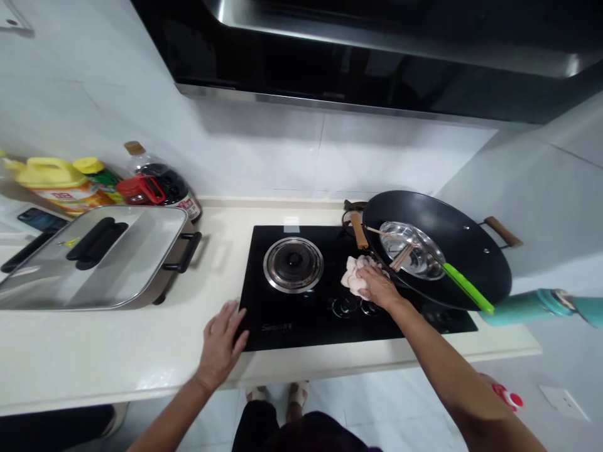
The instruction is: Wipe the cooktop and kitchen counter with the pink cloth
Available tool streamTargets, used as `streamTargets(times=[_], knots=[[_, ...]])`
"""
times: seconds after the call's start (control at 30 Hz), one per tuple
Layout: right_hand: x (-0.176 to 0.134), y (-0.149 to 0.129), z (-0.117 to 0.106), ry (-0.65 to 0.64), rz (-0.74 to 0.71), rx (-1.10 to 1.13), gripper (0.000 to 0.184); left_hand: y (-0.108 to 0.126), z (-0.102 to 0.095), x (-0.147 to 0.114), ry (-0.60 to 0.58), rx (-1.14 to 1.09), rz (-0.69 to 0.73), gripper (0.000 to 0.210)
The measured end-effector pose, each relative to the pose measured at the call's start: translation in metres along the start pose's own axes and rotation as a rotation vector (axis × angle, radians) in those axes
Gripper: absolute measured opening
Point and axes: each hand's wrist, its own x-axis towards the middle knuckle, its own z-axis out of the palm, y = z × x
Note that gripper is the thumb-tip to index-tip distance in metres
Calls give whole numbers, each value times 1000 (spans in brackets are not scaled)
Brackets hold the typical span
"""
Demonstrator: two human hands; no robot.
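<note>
My right hand presses a crumpled pale pink cloth onto the black glass cooktop, beside the wok. The fingers are closed over the cloth. At the cooktop's left edge, my left hand rests with its fingers spread, partly on the counter. The left burner is bare, with a metal ring round it. A large black wok with wooden handles sits over the right side. Inside it lie a metal bowl, wooden chopsticks and a utensil with a green handle. Control knobs lie below the cloth.
A lidded electric pan stands on the counter at left. Behind it are a yellow jug, a red-handled container and a dark sauce bottle. A range hood hangs above. A turquoise cylinder is at right.
</note>
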Motion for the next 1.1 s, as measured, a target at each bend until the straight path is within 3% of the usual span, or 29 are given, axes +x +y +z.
streamTargets(times=[0.07,0.17,0.3,0.4,0.53,0.67,0.77,0.97,1.03,1.1], knots=[[-8,3,-1,26,80,-26,48,24,6,-6,-8,-5,122,46],[-15,2,0,48,143,-36,50,42,15,-10,-13,27,176,44],[-22,7,5,99,211,-47,50,39,17,-9,-6,37,182,43],[-39,25,11,104,359,-23,55,36,16,-7,-3,28,173,44],[-82,66,23,62,617,59,65,37,15,-6,2,39,177,43],[-128,86,36,74,736,26,66,40,14,-4,2,71,185,43],[-145,60,47,24,667,3,64,41,14,-3,0,84,187,44],[-142,-46,77,60,328,56,56,38,17,-5,-9,69,169,44],[-138,-64,82,89,296,76,54,37,18,-6,-10,61,166,43],[-138,-65,80,82,353,88,51,36,18,-7,-6,59,171,43]])
